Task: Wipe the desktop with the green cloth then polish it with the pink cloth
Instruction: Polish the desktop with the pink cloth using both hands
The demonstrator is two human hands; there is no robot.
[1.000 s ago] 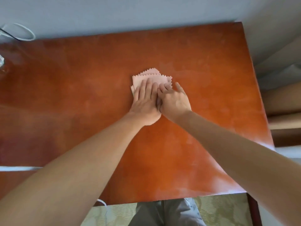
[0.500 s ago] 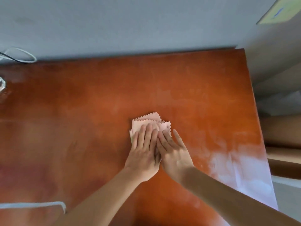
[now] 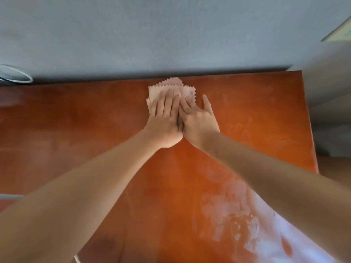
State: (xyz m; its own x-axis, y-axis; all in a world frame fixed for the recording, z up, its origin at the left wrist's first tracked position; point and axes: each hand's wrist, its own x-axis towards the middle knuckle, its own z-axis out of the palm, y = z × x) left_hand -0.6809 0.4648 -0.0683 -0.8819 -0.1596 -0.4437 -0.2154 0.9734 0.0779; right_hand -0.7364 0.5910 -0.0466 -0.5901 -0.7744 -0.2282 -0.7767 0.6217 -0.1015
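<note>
Both hands (left, right) flat, side by side on the pink cloth, seemingly folded, near the desktop back edge

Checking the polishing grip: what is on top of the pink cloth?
Both hands press flat on the pink cloth: the left hand and the right hand side by side. Its zigzag far edge shows on the desktop; the near part is hidden under them.

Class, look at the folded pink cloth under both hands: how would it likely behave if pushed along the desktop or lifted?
The pink cloth is thin and lies flat in layers, so it would probably go floppy and unfold when lifted. On the glossy desktop it likely slides easily. It looks light, so nothing suggests it would roll or tip.
</note>
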